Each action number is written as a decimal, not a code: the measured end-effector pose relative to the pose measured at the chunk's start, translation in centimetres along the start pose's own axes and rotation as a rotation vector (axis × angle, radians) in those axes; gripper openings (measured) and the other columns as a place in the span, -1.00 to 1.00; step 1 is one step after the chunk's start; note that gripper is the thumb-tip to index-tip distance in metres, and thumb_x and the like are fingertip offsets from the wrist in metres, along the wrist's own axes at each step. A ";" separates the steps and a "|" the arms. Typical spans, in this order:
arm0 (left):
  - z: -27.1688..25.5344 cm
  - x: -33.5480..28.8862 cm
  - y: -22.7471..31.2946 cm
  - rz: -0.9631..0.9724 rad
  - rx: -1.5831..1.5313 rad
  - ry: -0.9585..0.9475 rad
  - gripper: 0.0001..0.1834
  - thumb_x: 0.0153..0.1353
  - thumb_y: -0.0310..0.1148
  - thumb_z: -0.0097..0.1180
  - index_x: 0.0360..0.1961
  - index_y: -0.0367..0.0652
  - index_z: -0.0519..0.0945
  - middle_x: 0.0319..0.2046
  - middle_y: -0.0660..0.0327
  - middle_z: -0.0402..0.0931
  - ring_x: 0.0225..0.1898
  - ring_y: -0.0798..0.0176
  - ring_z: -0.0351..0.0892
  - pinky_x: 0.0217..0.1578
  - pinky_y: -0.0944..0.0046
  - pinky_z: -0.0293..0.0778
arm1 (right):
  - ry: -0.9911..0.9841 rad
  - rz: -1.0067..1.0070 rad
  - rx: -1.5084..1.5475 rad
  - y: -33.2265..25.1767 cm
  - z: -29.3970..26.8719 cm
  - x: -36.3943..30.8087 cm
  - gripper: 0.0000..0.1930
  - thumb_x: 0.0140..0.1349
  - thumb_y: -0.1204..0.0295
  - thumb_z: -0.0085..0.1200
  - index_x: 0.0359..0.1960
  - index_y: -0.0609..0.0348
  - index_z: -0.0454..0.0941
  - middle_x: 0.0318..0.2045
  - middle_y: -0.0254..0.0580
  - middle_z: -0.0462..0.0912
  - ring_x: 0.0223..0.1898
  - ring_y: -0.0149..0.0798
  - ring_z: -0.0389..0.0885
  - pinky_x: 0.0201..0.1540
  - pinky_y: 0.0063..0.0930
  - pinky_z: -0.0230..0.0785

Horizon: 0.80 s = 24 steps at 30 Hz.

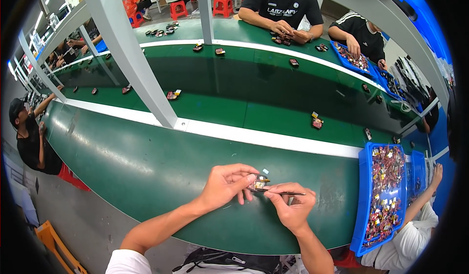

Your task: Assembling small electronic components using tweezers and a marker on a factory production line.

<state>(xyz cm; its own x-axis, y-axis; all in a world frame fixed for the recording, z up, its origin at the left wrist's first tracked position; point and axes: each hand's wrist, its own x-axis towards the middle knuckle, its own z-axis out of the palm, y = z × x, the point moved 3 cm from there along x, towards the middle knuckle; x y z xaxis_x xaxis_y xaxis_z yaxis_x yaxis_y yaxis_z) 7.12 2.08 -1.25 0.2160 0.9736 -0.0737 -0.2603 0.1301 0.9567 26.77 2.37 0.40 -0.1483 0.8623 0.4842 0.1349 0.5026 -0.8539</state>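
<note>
My left hand (226,183) pinches a small dark electronic part (259,182) with gold and reddish bits, held just above the green bench (146,171). My right hand (291,205) grips thin black tweezers (288,193) lying across the fingers, their tip at the part. Both hands meet over the near bench, close to its front edge. A tiny pale scrap (265,171) lies on the bench just beyond the part.
A blue tray (364,196) full of several similar parts sits at my right. A dark green conveyor belt (234,88) beyond a white strip carries scattered parts (317,121). Grey frame posts (132,59) rise ahead. Other people work opposite, at left and at right.
</note>
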 end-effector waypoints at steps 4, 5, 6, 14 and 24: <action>0.0 0.0 -0.1 0.000 -0.001 0.012 -0.74 0.42 -0.51 0.10 0.03 -0.50 0.57 -0.35 0.04 0.68 -0.48 0.31 0.70 -0.58 0.41 0.58 | 0.003 0.020 -0.012 -0.1 0.0 0.0 -0.87 0.03 0.62 0.44 -0.41 0.21 0.71 -0.41 -0.22 0.80 -0.76 -0.66 0.27 -0.68 -0.70 0.06; 0.0 0.0 -0.1 -0.003 0.006 0.017 -0.74 0.42 -0.51 0.09 0.03 -0.50 0.58 -0.35 0.04 0.68 -0.47 0.31 0.70 -0.59 0.41 0.58 | 0.015 0.038 -0.015 -0.1 0.0 0.0 -0.86 0.03 0.62 0.44 -0.40 0.21 0.71 -0.41 -0.22 0.80 -0.76 -0.66 0.27 -0.67 -0.70 0.06; 0.0 0.0 -0.1 -0.002 0.006 0.017 -0.74 0.42 -0.51 0.09 0.03 -0.50 0.58 -0.35 0.04 0.68 -0.47 0.31 0.70 -0.59 0.41 0.58 | 0.015 0.037 -0.015 -0.1 0.0 0.0 -0.86 0.03 0.62 0.44 -0.40 0.21 0.71 -0.41 -0.22 0.80 -0.76 -0.66 0.27 -0.67 -0.70 0.06; 0.0 0.1 -0.2 0.050 0.019 0.056 -0.75 0.41 -0.53 0.09 0.02 -0.49 0.58 -0.35 0.03 0.68 -0.48 0.30 0.70 -0.60 0.39 0.59 | 0.014 -0.006 -0.071 -0.4 0.2 0.0 -0.86 0.00 0.61 0.45 -0.41 0.21 0.71 -0.41 -0.24 0.80 -0.78 -0.63 0.27 -0.68 -0.69 0.07; 0.2 0.0 -0.2 0.016 0.020 0.048 -0.73 0.42 -0.51 0.09 0.04 -0.49 0.57 -0.33 0.01 0.70 -0.45 0.28 0.72 -0.59 0.40 0.60 | -0.016 -0.078 -0.103 -0.7 0.2 0.0 -0.87 0.00 0.61 0.44 -0.43 0.17 0.71 -0.41 -0.23 0.80 -0.80 -0.59 0.28 -0.68 -0.66 0.11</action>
<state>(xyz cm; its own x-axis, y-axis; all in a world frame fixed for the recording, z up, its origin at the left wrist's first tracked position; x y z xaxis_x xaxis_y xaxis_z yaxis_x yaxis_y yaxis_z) 7.31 2.03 -1.38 0.1660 0.9835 -0.0715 -0.2446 0.1113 0.9632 26.53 2.00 0.92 -0.1779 0.8197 0.5445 0.2221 0.5725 -0.7892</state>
